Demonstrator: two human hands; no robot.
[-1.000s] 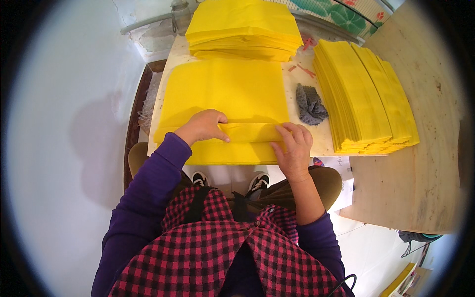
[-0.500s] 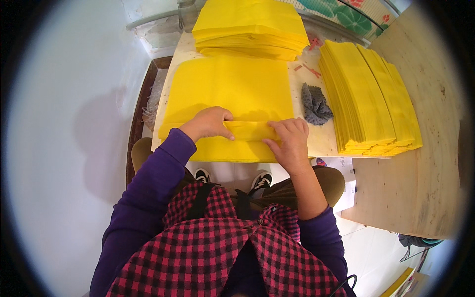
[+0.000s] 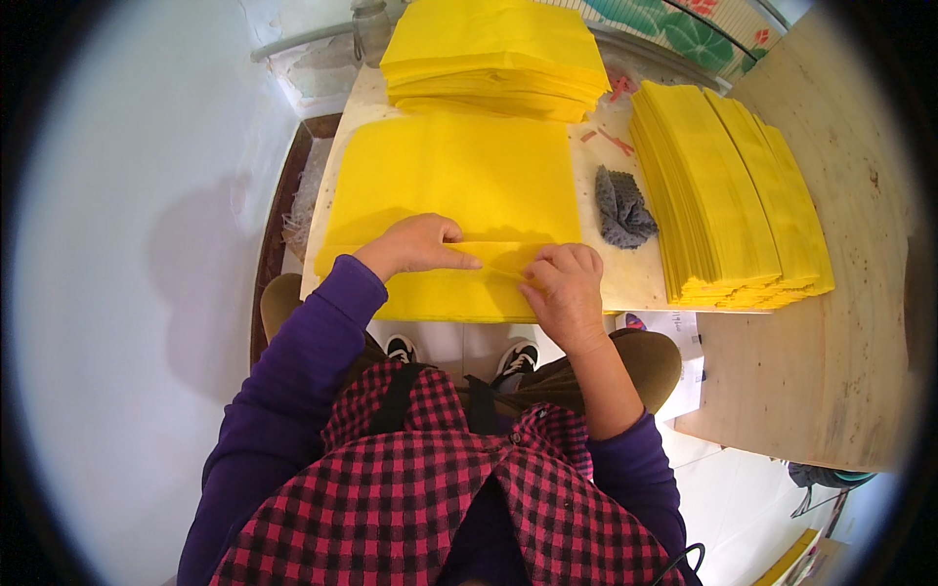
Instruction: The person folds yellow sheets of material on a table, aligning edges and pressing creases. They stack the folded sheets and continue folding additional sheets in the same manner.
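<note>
Right hand [image 3: 569, 301] was narrow, fingertips on yellow folded strip [image 3: 500, 257], pinch unclear; left hand [image 3: 414, 245] was spread, thumb on it. Strip ran between both, over yellow sheet [image 3: 459, 176]. Gray cloth [image 3: 622, 209] lay right; yellow stack [image 3: 493, 44] beyond.

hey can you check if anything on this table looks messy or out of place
A crumpled grey cloth sits bunched up left of the right-hand yellow fabric stack, and loose red scraps lie scattered just beyond it. Both look stray beside the flat, piled yellow fabric. I see nothing spilled.
</note>
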